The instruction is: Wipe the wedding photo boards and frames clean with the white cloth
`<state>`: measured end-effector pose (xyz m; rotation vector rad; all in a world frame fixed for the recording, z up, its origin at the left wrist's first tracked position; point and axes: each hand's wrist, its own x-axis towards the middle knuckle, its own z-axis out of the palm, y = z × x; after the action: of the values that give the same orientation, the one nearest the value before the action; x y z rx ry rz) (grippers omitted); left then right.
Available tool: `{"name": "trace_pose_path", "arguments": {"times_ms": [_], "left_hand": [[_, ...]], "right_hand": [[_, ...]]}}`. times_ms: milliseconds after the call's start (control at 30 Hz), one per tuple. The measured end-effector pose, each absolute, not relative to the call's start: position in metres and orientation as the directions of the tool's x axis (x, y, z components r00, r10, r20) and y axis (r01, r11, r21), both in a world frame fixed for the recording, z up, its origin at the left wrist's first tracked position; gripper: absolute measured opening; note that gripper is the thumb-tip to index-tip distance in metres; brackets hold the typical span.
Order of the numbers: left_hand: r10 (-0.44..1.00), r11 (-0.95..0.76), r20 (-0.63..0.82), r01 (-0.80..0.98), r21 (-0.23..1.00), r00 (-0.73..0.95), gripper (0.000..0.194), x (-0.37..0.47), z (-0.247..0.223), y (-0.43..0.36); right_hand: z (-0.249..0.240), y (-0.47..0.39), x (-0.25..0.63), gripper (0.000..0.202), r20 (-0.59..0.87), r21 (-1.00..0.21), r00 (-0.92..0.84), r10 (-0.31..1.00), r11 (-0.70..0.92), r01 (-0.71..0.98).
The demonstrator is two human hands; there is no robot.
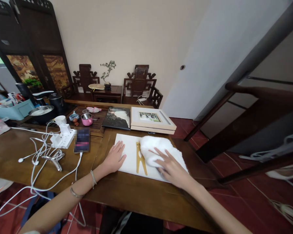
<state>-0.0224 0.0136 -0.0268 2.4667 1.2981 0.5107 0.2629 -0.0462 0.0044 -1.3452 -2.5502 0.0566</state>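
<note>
A white rectangular panel (129,156) with a gold design (141,159) lies flat on the wooden table (127,188). On its left edge rests my left hand (114,158), palm down with fingers apart, holding nothing. A fluffy white cloth (158,146) covers the panel's right part. My right hand (171,165) presses on the cloth with its fingers spread over it, not wrapped round it. Whatever the cloth covers is hidden.
Behind the panel lie a dark photo panel (117,117) and framed pictures (152,119). To the left are a phone (82,139), a white power strip (63,138), tangled cables, a pink cup (87,120) and a blue bin (14,110). A wooden chair (234,130) stands right.
</note>
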Motion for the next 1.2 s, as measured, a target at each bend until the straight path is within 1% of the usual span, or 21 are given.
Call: {"name": "trace_pose_path", "arguments": {"times_ms": [100, 200, 300, 433, 533, 667, 867, 1000, 1133, 1200], "left_hand": [[0.831, -0.549, 0.185, 0.72, 0.425, 0.525, 0.054, -0.023, -0.027, 0.013], [0.831, -0.548, 0.182, 0.721, 0.424, 0.525, 0.054, -0.022, -0.027, 0.012], [0.836, -0.541, 0.171, 0.731, 0.416, 0.522, 0.054, -0.021, -0.027, 0.014], [0.836, -0.543, 0.185, 0.73, 0.415, 0.517, 0.054, -0.02, -0.03, 0.017], [0.828, -0.554, 0.189, 0.722, 0.415, 0.527, 0.054, -0.021, -0.032, 0.018], [0.828, -0.553, 0.178, 0.72, 0.419, 0.532, 0.055, -0.022, -0.031, 0.018], [0.826, -0.553, 0.161, 0.724, 0.411, 0.54, 0.054, -0.021, -0.023, 0.014], [0.836, -0.538, 0.146, 0.737, 0.411, 0.529, 0.054, -0.02, -0.022, 0.011], [0.83, -0.554, 0.202, 0.729, 0.402, 0.52, 0.052, -0.019, -0.025, 0.009], [0.828, -0.557, 0.208, 0.728, 0.4, 0.52, 0.051, -0.019, -0.026, 0.008]], "right_hand": [[-0.004, -0.009, 0.262, 0.029, 0.264, -0.143, -0.473, 0.841, 0.519, 0.843], [-0.008, -0.006, 0.258, 0.028, 0.296, -0.123, -0.452, 0.841, 0.503, 0.856], [-0.005, -0.043, 0.255, 0.026, 0.281, -0.125, -0.492, 0.824, 0.54, 0.832], [0.004, -0.108, 0.253, 0.024, 0.229, -0.169, -0.559, 0.797, 0.598, 0.783], [0.009, -0.126, 0.256, 0.024, 0.196, -0.198, -0.583, 0.789, 0.614, 0.764], [0.008, -0.093, 0.262, 0.025, 0.183, -0.221, -0.565, 0.804, 0.594, 0.774], [-0.005, -0.019, 0.262, 0.034, 0.249, -0.145, -0.45, 0.857, 0.493, 0.858], [-0.008, -0.017, 0.261, 0.031, 0.267, -0.142, -0.439, 0.858, 0.486, 0.862], [-0.008, -0.022, 0.265, 0.031, 0.266, -0.129, -0.486, 0.832, 0.53, 0.838], [-0.009, -0.014, 0.269, 0.03, 0.274, -0.145, -0.477, 0.835, 0.526, 0.838]]}}
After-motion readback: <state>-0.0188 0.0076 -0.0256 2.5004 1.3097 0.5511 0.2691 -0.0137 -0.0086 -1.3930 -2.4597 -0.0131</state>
